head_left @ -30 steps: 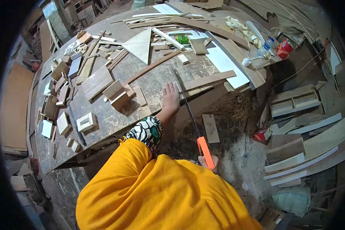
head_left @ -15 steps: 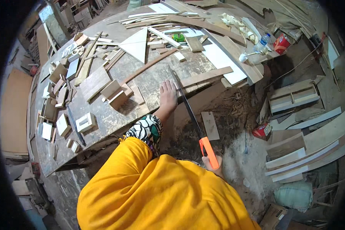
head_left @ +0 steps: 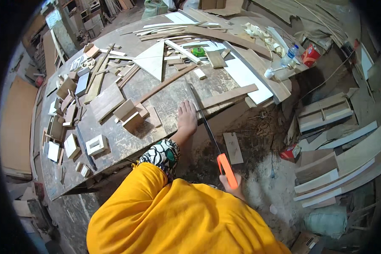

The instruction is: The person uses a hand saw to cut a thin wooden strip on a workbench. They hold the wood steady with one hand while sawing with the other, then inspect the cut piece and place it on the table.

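My right hand (head_left: 236, 186) is wrapped round the orange handle of a handsaw (head_left: 227, 171), low in front of the bench. Its long dark blade (head_left: 209, 133) runs up and away over the bench edge, against the end of a narrow brown wooden strip (head_left: 228, 96). Just left of the blade, my left hand (head_left: 187, 117) presses down with its fingers stretched forward. What lies beneath that palm is mostly hidden; I cannot tell whether the strip continues under it. The strip lies along the bench edge, pointing right toward a white panel (head_left: 252, 80).
The worn workbench (head_left: 165, 112) carries wood offcuts, small wooden boxes, a white triangular panel (head_left: 150, 61) and a green tape measure (head_left: 198, 51). A water bottle (head_left: 290, 56) and red container (head_left: 311, 55) stand far right. A wooden frame (head_left: 324, 111) and curved boards lie right of the bench.
The saw's handle has shifted slightly forward and left relative to the bench. My left hand stays pressed in the same place. The whole scene sits a little lower in the view.
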### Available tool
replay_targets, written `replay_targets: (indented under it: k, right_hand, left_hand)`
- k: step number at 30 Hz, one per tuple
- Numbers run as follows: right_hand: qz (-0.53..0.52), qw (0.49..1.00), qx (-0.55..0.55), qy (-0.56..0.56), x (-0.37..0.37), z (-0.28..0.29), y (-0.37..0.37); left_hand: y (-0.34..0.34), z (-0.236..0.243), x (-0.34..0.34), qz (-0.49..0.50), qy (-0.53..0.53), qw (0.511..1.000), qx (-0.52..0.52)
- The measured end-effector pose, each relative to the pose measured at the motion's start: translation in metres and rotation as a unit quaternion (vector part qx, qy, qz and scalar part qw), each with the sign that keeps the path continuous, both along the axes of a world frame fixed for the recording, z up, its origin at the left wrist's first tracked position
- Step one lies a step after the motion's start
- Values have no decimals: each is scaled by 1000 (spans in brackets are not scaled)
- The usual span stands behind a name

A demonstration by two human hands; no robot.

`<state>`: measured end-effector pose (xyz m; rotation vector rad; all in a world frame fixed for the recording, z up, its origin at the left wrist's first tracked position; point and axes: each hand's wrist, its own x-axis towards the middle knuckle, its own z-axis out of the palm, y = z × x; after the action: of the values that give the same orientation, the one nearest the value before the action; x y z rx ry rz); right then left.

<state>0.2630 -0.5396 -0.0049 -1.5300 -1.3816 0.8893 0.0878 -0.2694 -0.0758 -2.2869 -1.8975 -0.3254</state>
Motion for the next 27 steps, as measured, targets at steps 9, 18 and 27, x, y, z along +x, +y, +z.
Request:
replay_targets:
  k: [9, 18, 27]
  right_hand:
    - [49, 989, 137, -27, -34, -20, 112]
    - [46, 997, 41, 42, 3, -31, 20]
    - [28, 995, 95, 7, -28, -20, 109]
  left_hand:
    - [1, 4, 9, -13, -17, 1000, -7]
    - [-2, 6, 1, -10, -6, 1000, 1]
    - [1, 6, 7, -11, -19, 999, -32]
